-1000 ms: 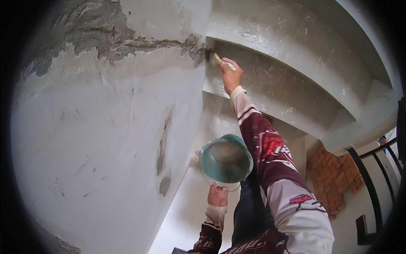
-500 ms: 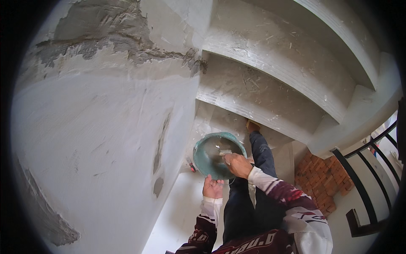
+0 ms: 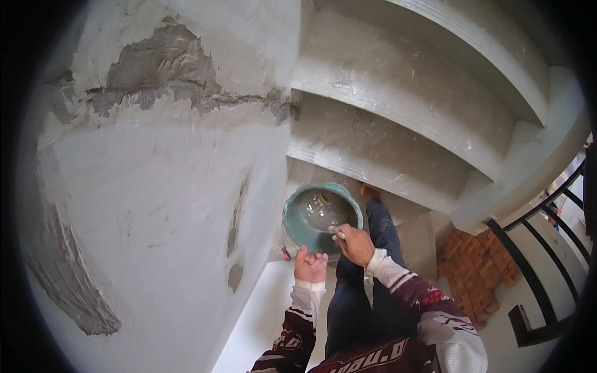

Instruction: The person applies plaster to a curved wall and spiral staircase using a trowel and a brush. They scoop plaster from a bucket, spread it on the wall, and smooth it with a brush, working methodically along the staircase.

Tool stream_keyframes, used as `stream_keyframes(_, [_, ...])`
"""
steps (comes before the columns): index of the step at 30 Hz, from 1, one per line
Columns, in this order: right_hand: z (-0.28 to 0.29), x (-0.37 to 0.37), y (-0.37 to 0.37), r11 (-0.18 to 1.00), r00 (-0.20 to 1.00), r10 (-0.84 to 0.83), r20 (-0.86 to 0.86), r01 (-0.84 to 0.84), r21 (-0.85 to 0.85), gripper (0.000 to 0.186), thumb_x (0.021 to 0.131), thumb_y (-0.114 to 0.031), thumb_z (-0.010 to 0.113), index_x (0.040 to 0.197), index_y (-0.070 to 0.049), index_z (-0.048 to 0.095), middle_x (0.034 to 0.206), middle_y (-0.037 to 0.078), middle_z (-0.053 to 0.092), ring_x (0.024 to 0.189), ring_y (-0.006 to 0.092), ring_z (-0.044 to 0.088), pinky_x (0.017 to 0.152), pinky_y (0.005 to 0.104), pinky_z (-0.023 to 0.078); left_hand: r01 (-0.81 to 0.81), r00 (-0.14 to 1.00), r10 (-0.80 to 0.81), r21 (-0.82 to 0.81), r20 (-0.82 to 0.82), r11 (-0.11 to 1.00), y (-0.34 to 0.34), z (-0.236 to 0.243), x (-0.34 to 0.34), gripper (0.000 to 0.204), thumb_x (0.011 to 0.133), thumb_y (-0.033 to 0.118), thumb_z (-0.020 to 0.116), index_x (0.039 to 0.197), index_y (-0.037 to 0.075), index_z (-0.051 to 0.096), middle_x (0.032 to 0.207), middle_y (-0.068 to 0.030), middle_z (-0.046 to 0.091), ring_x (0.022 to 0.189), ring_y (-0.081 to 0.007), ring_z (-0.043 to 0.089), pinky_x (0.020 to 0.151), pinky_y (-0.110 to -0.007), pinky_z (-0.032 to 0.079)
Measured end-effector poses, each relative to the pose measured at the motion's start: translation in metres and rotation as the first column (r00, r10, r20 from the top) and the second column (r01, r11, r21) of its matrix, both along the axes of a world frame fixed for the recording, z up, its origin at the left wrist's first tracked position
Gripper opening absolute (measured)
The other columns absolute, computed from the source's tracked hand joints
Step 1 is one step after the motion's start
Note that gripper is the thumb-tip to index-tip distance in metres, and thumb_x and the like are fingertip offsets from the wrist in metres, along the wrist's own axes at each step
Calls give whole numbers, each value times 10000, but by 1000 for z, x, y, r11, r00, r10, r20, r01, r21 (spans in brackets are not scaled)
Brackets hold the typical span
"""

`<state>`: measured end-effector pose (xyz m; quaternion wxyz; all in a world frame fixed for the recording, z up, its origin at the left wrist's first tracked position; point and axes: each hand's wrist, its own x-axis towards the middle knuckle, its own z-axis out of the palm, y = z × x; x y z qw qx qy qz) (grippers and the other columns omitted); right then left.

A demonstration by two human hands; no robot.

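Note:
A green bucket (image 3: pixel 297 231) with wet grey mix (image 3: pixel 324 208) in it is at the foot of the stairs, in front of my legs. My right hand (image 3: pixel 356 245) is closed over its near right rim around a pale tool handle (image 3: pixel 336 232). The tool's working end is hard to make out against the bucket. Just below the near rim, my left hand (image 3: pixel 310 266) is palm up with fingers loosely bent and the index finger apart. No held thing shows in it. A red-handled tool (image 3: pixel 286 253) lies on the floor left of the bucket.
Curved steps (image 3: pixel 373 133) rise beyond the bucket, with scattered flakes on them. On my left is a pale wall (image 3: pixel 161 186) with rough grey patches (image 3: pixel 165 62). A black railing (image 3: pixel 528 280) and stacked red bricks (image 3: pixel 476 273) are to the right.
The bucket sits farther from me against the floor, and my left hand has come off its near rim. My right hand has drawn the tool back from the mix toward the near rim.

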<state>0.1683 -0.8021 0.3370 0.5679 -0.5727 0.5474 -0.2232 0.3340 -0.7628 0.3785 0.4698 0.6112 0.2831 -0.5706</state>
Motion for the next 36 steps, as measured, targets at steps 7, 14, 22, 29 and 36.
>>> stream_keyframes(7, [-1, -11, -2, 983, 990, -118, 76, 128, -132, 216, 868, -116, 631, 1029, -37, 510, 834, 166, 655, 758, 371, 647, 649, 436, 511, -3, 999, 1, 45, 41, 999, -14, 9, -4, 400, 918, 283, 600, 583, 172, 411, 541, 17, 400, 642, -181, 488, 749, -395, 432])
stream_keyframes(14, [-6, -24, -19, 988, 988, -154, 23, 154, 17, 197, 869, -109, 625, 1008, -14, 522, 856, 184, 661, 786, 385, 652, 668, 415, 515, 5, 997, -12, 81, 82, 997, -21, 14, -8, 422, 909, 282, 601, 559, 181, 388, 531, 21, 400, 625, -181, 496, 740, -396, 436])
stream_keyframes(22, [29, -27, -97, 638, 530, -770, 357, 622, 454, 226, 903, -123, 637, 1062, -10, 523, 899, 60, 582, 799, 139, 606, 704, 314, 589, -64, 997, 63, 29, 43, 998, 14, 35, 8, 364, 884, 259, 607, 590, 175, 409, 548, 11, 398, 648, -180, 494, 767, -417, 432])
stream_keyframes(29, [89, 20, -247, 609, 260, -701, 664, 703, 367, 201, 918, -128, 626, 1041, 26, 589, 931, 63, 592, 855, 146, 614, 772, 314, 588, -113, 992, 110, 53, 55, 992, 31, 82, 7, 417, 871, 275, 625, 547, 191, 378, 500, 18, 388, 603, -177, 511, 763, -402, 444])
stream_keyframes(36, [292, 32, -301, 707, 311, -399, 863, 704, 73, 208, 937, -153, 610, 1012, 40, 591, 946, 94, 608, 895, 173, 631, 837, 333, 582, -230, 973, 230, 36, 13, 972, 57, 122, 22, 415, 866, 265, 617, 552, 180, 360, 492, 14, 362, 583, -189, 491, 756, -437, 428])
